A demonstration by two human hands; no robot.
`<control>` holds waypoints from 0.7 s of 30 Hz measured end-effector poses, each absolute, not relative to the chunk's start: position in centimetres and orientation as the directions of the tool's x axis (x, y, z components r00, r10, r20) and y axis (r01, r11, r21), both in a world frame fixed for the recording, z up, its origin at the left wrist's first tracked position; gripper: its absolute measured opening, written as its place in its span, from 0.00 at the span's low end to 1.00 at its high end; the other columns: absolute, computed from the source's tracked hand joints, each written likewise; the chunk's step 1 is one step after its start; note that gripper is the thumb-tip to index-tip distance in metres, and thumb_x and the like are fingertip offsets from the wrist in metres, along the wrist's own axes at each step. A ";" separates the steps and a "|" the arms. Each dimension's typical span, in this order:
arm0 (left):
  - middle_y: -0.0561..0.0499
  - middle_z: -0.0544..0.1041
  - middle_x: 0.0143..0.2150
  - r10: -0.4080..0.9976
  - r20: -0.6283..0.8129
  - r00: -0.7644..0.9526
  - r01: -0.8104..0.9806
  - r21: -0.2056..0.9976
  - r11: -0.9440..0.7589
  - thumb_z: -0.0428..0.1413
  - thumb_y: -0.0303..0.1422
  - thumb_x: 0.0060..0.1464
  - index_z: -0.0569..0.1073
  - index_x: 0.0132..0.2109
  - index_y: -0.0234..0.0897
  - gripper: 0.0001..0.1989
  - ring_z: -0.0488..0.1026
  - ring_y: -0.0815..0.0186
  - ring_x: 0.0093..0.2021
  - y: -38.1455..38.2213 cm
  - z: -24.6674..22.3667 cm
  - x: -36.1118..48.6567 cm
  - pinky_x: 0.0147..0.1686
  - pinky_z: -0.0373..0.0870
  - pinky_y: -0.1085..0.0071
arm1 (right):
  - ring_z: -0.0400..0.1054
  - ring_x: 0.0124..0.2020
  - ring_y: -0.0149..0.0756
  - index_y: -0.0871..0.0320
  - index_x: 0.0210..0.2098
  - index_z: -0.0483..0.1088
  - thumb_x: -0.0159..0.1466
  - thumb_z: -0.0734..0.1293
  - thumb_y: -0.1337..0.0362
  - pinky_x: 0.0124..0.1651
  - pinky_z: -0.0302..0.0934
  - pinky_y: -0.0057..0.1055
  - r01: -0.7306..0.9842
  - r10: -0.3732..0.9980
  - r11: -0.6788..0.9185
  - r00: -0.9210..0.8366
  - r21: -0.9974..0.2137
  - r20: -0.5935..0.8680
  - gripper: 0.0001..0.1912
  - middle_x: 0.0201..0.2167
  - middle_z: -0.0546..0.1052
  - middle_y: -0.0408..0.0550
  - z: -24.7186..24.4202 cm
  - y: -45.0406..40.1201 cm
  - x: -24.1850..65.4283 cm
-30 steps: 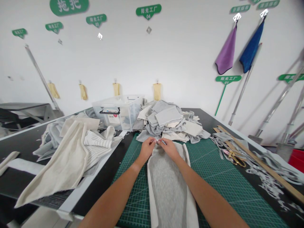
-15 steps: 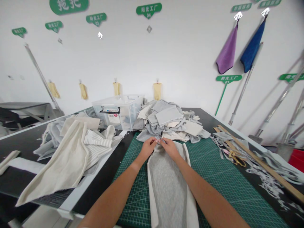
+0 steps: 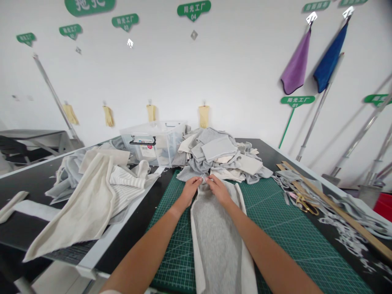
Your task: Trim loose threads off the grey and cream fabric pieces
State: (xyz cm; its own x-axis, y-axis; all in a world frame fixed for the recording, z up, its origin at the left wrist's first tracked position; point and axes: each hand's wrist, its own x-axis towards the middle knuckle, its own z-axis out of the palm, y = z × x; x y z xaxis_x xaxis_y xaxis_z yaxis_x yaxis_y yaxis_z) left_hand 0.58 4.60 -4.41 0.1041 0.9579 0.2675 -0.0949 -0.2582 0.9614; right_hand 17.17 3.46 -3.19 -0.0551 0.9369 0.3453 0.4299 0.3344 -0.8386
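Observation:
A long grey cloth piece [image 3: 219,237] with pale edges lies lengthwise on the green cutting mat [image 3: 275,220], its near end running out of the bottom of the view. At its far end my left hand [image 3: 192,188] pinches the cloth's edge. My right hand [image 3: 216,188] pinches the same edge just beside it, the fingertips of both hands nearly touching. The far edge is gathered a little between them. Right behind the hands rises a heap of grey and cream cloth pieces [image 3: 219,151].
A clear lidded box [image 3: 162,149] stands left of the heap. Cream and striped cloths [image 3: 88,204] lie on the left. Along the right are gold-handled scissors [image 3: 306,205], a long wooden strip [image 3: 337,208] and white scraps [image 3: 346,237].
Both hands keep their pinch at the cloth's far end, with the fingers shifted slightly. The whole view has moved a little.

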 end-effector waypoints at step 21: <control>0.50 0.77 0.37 0.924 0.375 0.073 -0.040 0.927 -0.373 0.57 0.42 0.59 0.78 0.40 0.34 0.15 0.71 0.64 0.41 5.3 -5.2 0.5 0.44 0.66 0.70 | 0.67 0.32 0.35 0.52 0.36 0.68 0.70 0.55 0.41 0.35 0.52 0.29 0.592 0.920 0.358 -0.094 -0.722 0.380 0.23 0.28 0.73 0.40 -2.8 2.6 16.7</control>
